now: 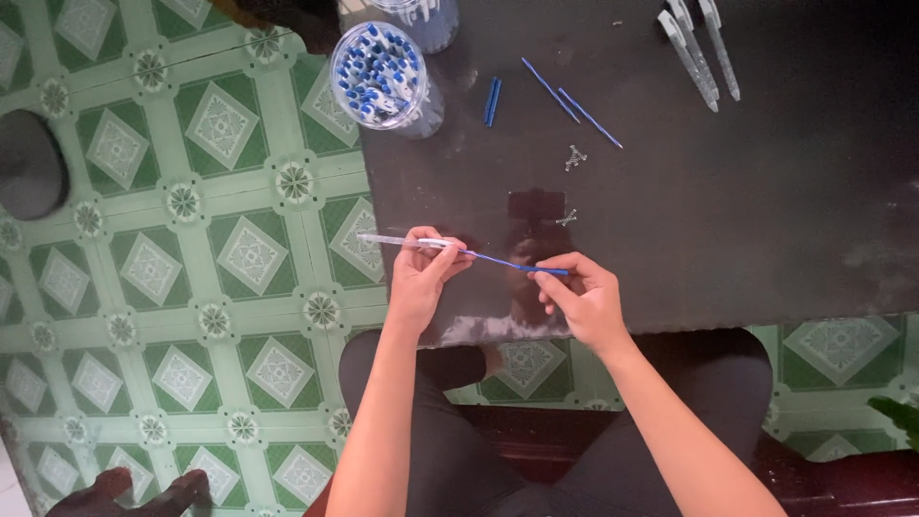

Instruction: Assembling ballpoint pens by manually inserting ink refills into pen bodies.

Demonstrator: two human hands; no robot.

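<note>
My left hand (421, 273) pinches a clear plastic pen barrel (392, 239) that points left over the table's edge. My right hand (581, 292) holds the end of a thin blue ink refill (498, 260), whose other end sits in the barrel's mouth. Both hands hover just above the near edge of the dark glossy table (718, 211).
A clear round jar (383, 78) full of blue-capped pens stands at the table's far left, a second jar (421, 17) behind it. Loose blue refills (571, 101), two blue caps (491, 101), small springs (573, 158) and clear barrels (699, 48) lie on the table. Green patterned tile floor (182, 268) is at left.
</note>
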